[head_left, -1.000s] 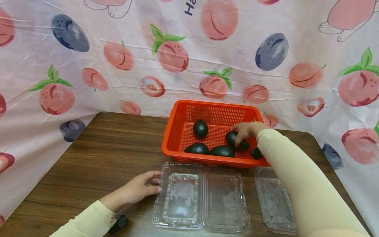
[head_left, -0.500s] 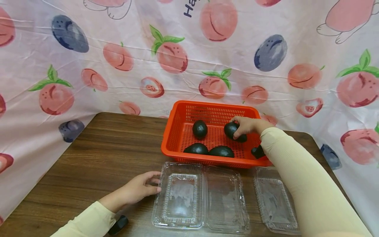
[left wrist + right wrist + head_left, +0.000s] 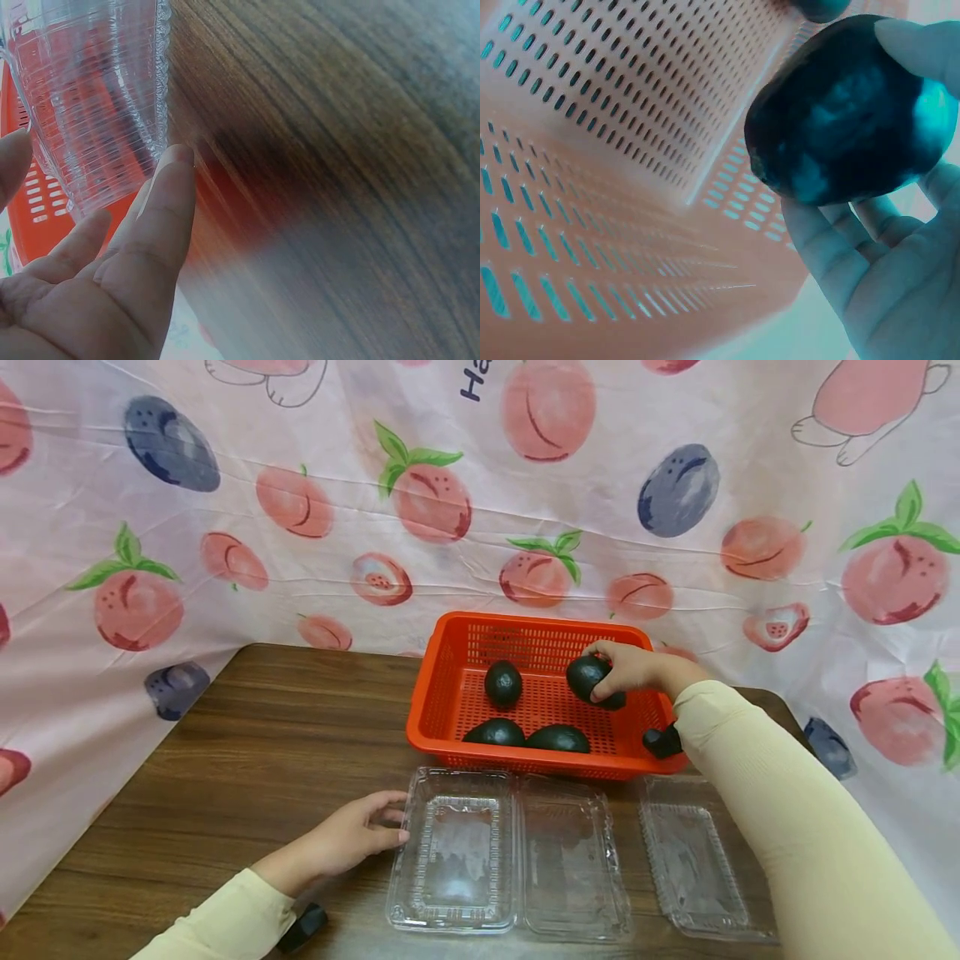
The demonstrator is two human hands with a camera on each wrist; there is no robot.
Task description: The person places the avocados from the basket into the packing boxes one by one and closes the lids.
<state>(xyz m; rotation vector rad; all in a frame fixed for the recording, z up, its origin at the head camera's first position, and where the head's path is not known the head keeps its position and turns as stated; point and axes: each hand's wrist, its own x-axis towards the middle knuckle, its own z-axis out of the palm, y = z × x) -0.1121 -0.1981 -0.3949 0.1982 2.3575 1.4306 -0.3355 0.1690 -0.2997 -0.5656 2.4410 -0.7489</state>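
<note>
My right hand (image 3: 626,667) grips a dark green avocado (image 3: 587,677) and holds it above the floor of the orange basket (image 3: 450,693); in the right wrist view the avocado (image 3: 851,112) sits between thumb and fingers (image 3: 832,240). Three more avocados lie in the basket: one at the back (image 3: 502,683), two at the front (image 3: 495,732) (image 3: 557,739). My left hand (image 3: 352,839) rests on the table, fingers relaxed and touching the left edge of an open clear clamshell box (image 3: 457,852). In the left wrist view the fingers (image 3: 161,210) lie beside the clear box (image 3: 90,97).
A second clear clamshell (image 3: 693,864) lies at the right, partly under my right sleeve. The brown wooden table (image 3: 247,752) is bordered by a fruit-print cloth (image 3: 300,510) behind and at both sides. A black wrist device (image 3: 663,742) shows by the basket's right rim.
My right hand has lifted the avocado from the basket floor, upward and slightly back. The left hand has stayed by the clamshell.
</note>
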